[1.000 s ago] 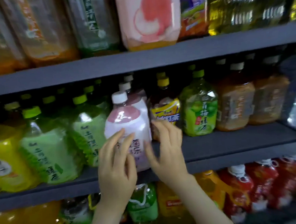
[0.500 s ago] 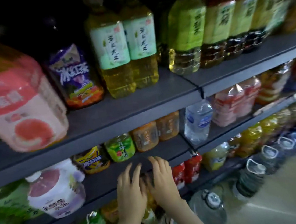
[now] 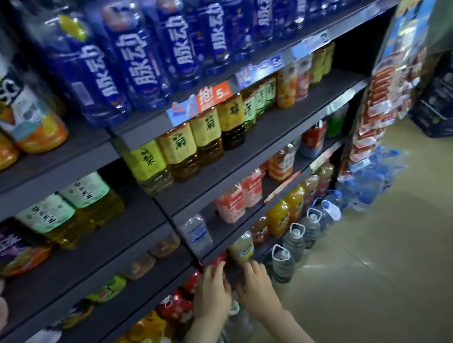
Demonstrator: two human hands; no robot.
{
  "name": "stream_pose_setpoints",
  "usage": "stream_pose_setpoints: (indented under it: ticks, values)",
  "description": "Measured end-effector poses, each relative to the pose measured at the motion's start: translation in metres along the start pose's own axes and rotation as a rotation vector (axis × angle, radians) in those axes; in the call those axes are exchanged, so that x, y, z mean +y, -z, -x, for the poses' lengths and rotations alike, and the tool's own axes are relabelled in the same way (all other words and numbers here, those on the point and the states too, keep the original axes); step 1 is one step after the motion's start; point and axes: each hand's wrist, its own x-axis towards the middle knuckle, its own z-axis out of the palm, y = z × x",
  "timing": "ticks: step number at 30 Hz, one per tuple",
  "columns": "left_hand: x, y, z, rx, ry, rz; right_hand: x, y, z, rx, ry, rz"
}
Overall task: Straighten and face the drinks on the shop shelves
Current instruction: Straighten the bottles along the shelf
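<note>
Down at the low shelf (image 3: 159,284), I have my left hand (image 3: 214,295) and right hand (image 3: 255,287) spread, empty, just short of the yellow drink bottle (image 3: 241,246), likely heavy, slick plastic, best gripped mid-body.

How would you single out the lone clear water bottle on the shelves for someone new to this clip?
Start at the blue bottles on the top shelf and drop three shelves. The water bottle stands at that shelf's left end, beside pink-labelled bottles. It alone is colourless, with a small blue-and-white label.
</note>
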Motion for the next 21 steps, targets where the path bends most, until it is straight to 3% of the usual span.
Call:
stream_pose_setpoints:
  ticks: [7, 14, 21]
  values:
    - [0.131, -0.007, -0.044, -0.033, -0.048, 0.039, 0.08, 0.103, -0.04, -0.079, -0.205, 0.04]
    - [0.201, -0.041, -0.12, -0.064, -0.035, 0.033, 0.137, 0.162, -0.103, -0.011, -0.247, 0.092]
    - [0.274, -0.083, -0.213, -0.113, -0.046, 0.111, 0.212, 0.203, -0.183, -0.054, -0.388, 0.071]
